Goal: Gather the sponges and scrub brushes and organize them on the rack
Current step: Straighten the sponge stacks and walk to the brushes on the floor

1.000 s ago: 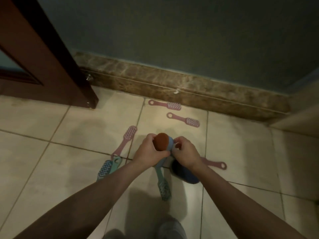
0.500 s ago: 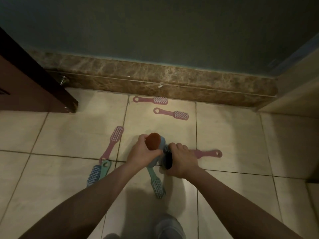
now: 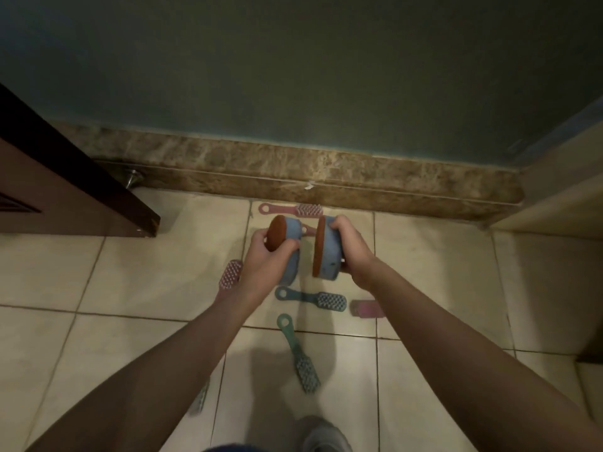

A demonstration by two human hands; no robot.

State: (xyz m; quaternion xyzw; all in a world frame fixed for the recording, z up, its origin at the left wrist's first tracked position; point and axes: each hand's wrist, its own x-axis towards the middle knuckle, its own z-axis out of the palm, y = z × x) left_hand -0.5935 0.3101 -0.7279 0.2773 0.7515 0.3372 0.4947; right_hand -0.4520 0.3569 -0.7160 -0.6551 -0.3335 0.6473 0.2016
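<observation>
Each hand, left (image 3: 262, 256) and right (image 3: 350, 247), grips a round blue sponge (image 3: 328, 252) (rust-brown scouring face).

Tiled floor (image 3: 137, 282) strewn with scrub brushes (image 3: 311, 300).

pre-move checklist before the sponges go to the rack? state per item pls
1. Left hand holding a sponge: ok, fingers wrapped around it.
2. Right hand holding the second sponge: ok.
3. Sponges kept apart: ok, a gap shows between them.
4. Rack located: cannot tell, none in view.
5. Brushes gathered: not ok, teal brush, another teal brush and pink brush lie on the floor.
6. Footing: not ok, brushes lie close to the shoe.
</observation>
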